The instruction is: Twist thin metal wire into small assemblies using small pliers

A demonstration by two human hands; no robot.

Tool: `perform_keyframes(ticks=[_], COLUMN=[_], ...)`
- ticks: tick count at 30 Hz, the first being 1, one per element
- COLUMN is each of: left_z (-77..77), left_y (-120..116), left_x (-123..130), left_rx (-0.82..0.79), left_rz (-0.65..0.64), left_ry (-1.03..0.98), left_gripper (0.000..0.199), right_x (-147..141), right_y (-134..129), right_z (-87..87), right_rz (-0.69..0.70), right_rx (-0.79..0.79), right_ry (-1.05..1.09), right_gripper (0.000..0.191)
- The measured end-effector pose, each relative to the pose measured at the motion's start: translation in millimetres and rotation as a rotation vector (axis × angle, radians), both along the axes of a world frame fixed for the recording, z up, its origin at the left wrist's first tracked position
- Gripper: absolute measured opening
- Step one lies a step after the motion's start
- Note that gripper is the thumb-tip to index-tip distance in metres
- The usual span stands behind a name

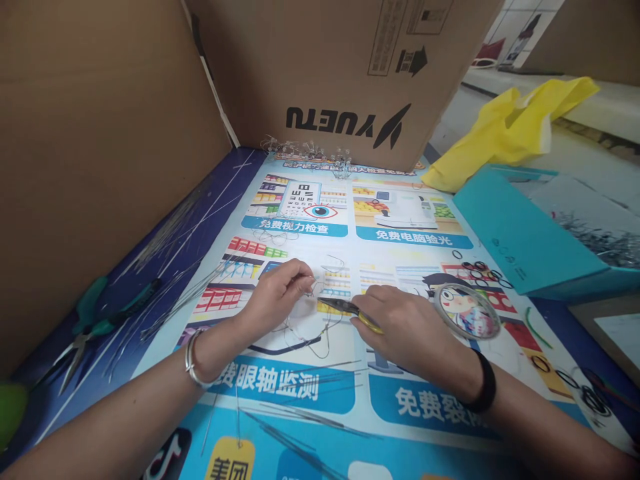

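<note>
My left hand is closed in a pinch at the middle of the printed sheet, holding a bent thin wire piece whose loops hang below the fingertips. My right hand is wrapped round small pliers with yellow handles. Their dark jaws point left and lie close to the wire by my left fingers; whether they bite on it I cannot tell. Several loose straight wires lie on the sheet in front of both hands. A round clear dish sits just beyond my right wrist.
Cardboard walls stand at the back and left. Small wire pieces lie by the back wall. Teal-handled pliers and long wires are at left. Black rings, a turquoise box and a yellow bag are at right.
</note>
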State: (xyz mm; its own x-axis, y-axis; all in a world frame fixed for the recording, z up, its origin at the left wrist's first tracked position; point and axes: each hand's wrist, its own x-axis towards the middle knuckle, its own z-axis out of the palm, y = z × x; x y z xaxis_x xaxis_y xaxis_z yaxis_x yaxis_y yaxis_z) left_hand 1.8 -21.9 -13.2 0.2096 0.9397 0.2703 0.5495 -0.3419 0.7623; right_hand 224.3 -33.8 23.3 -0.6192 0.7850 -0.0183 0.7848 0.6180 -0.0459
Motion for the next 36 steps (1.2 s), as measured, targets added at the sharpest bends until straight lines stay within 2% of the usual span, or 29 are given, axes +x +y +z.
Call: perform_keyframes(ticks=[4, 12, 24, 36], left_z=[-3.8, 0.0, 0.5, -0.9], left_y=[-0.2, -1.3, -2.0, -2.4], left_x=[0.5, 0.9, 2.2, 0.6], left_rx=[-0.062, -0.053, -0.022, -0.035], left_rz=[-0.029, 0.028, 0.037, 0.058], left_ry=[-0.065, 0.025, 0.111, 0.141], left_gripper=[0.008, 0.009, 0.008, 0.008], right_x=[-1.0, -0.9, -3.0, -3.1], right_y=[0.3, 0.0, 0.4, -1.5], right_z=[-0.7, -2.3, -9.6, -9.6], right_rz=[-0.007, -0.008, 0.016, -0.024], right_rx=[-0.013, -0.009, -0.014, -0.011], right_ry=[-0.004, 0.036, 0.103, 0.026], right_gripper=[0.021, 0.021, 0.022, 0.021])
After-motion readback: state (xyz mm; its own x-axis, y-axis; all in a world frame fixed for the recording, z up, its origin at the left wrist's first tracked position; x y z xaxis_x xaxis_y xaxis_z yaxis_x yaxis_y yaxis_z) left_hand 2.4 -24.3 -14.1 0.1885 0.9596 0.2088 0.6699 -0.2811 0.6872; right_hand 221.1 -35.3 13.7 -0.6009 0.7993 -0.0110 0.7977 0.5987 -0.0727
